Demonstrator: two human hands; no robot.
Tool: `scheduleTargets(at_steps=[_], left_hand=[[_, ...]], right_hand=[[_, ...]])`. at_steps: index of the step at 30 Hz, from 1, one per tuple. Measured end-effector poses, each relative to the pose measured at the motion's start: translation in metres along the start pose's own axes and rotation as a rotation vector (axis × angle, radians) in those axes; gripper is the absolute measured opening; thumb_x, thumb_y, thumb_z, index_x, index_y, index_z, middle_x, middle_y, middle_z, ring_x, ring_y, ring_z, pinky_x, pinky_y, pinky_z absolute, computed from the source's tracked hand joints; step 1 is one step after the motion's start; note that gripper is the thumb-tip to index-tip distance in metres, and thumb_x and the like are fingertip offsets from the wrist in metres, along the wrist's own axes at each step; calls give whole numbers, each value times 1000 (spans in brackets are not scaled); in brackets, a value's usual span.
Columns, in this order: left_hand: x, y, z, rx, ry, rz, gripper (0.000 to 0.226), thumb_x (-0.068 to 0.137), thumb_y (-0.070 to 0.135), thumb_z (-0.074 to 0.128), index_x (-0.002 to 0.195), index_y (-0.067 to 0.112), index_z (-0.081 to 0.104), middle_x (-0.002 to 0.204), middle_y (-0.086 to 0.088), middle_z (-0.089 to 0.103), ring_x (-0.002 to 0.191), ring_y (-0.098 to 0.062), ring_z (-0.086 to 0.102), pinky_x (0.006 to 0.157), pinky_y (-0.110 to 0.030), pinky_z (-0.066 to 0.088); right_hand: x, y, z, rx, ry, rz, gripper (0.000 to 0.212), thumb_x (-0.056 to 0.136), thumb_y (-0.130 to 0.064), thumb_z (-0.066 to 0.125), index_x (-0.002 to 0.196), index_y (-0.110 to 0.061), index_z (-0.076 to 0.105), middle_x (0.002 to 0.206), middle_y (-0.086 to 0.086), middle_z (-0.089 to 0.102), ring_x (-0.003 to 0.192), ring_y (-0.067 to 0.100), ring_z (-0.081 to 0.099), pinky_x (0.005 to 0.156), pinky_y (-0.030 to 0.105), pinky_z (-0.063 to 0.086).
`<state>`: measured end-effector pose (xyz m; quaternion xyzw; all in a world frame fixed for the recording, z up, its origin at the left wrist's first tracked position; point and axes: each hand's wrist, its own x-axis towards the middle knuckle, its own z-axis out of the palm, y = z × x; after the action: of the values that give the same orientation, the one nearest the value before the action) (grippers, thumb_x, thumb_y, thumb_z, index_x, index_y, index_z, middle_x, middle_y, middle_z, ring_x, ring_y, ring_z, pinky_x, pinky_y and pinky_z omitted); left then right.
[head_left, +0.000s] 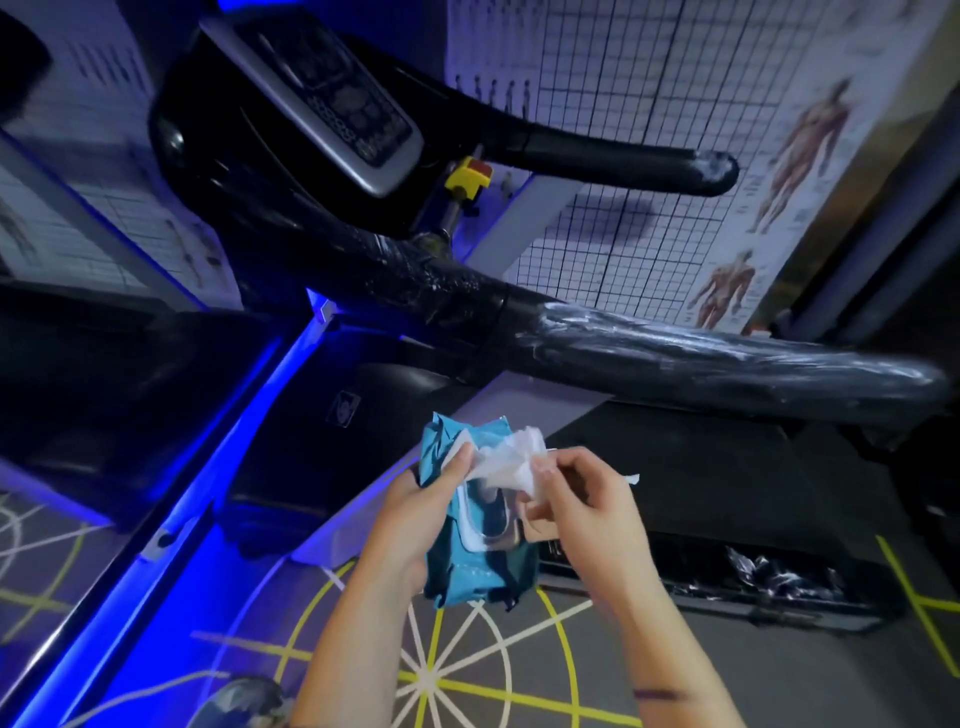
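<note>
A blue light strip (208, 467) glows along the base of the treadmill on the left, and its console (343, 104) rises above it. Lower down, the left hand (415, 519) grasps a teal pack of wipes (483, 571) from the side, with the fingers curled round it and the thumb pressed near the open flap. This probably steadies the pack so it does not lift with the sheet. The pack is held in the air over the patterned floor (467, 675), in front of the person. A white wipe (506, 462) stands crumpled out of the opening. The right hand (582, 499) pinches its edge between thumb and fingertips, apparently to draw it free. Beyond, to the right, the near handlebar (727, 358) is streaked with white smears, likely the surface due for wiping. An anatomy poster (810, 145) hangs on the wall.
</note>
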<state>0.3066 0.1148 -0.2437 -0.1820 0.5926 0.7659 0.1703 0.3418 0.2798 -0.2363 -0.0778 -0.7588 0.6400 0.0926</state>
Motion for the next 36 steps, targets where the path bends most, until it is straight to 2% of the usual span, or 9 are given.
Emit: scheduleTargets(at_steps=[4,6,11,17,22,25,28,33,36], left_hand=[[-1,0,4,-26,27,18,35,99,42,73,115,12,77,101,-15,81,91,-33,80,79,-43,63],[0,-3,7,-36,28,23,35,98,43,74,115,12,77,101,-14,82,91,-33,80,80,-44,63],[-8,-5,18,-1,-47,20,37,91,42,81,113,12,77,99,-12,82,90,-31,80,83,-46,64],[-5,-3,18,-14,-65,-43,46,84,38,87,116,7,75,99,-19,81,90,-40,79,88,-61,62],[-4,2,8,28,-127,-45,80,48,47,98,113,5,77,101,-21,80,92,-42,79,91,-64,60],[-3,-4,-4,6,-91,-65,55,69,31,95,113,2,77,100,-23,80,90,-41,79,81,-56,64],[0,-6,-17,-43,-9,-87,33,85,15,86,113,0,76,98,-24,79,79,-37,79,64,-45,65],[11,-2,-39,-149,131,-68,39,85,23,89,116,4,75,97,-19,81,85,-36,80,80,-48,63],[17,-3,-46,-207,186,-49,40,85,25,89,118,8,75,98,-17,81,84,-35,80,69,-43,64]], right_hand=[[-2,-3,1,248,239,63,26,101,-33,59,82,-16,65,91,11,75,82,44,67,86,61,53],[-7,-5,1,240,314,42,31,100,-44,56,83,-18,62,96,11,75,88,41,69,87,65,53],[-14,-19,4,388,386,67,31,108,-33,42,106,-5,57,109,-3,75,92,26,74,79,43,60],[-4,-28,8,400,454,179,32,107,-37,45,104,-13,67,95,16,73,83,32,73,70,44,62],[2,-34,-8,105,727,8,23,104,-39,49,92,-22,58,91,-6,75,80,6,68,70,26,54],[6,-49,-18,62,815,-21,23,105,-38,47,95,-20,56,85,-11,65,67,-8,58,59,14,41],[10,-52,-19,168,758,144,25,105,-40,46,100,-22,62,95,-11,66,79,-4,62,66,22,42],[14,-48,-18,848,355,521,48,102,-51,48,86,-17,78,92,1,71,83,19,71,85,38,56],[13,-55,-5,969,129,569,43,92,-54,60,109,-19,79,104,1,77,93,19,75,96,40,55]])
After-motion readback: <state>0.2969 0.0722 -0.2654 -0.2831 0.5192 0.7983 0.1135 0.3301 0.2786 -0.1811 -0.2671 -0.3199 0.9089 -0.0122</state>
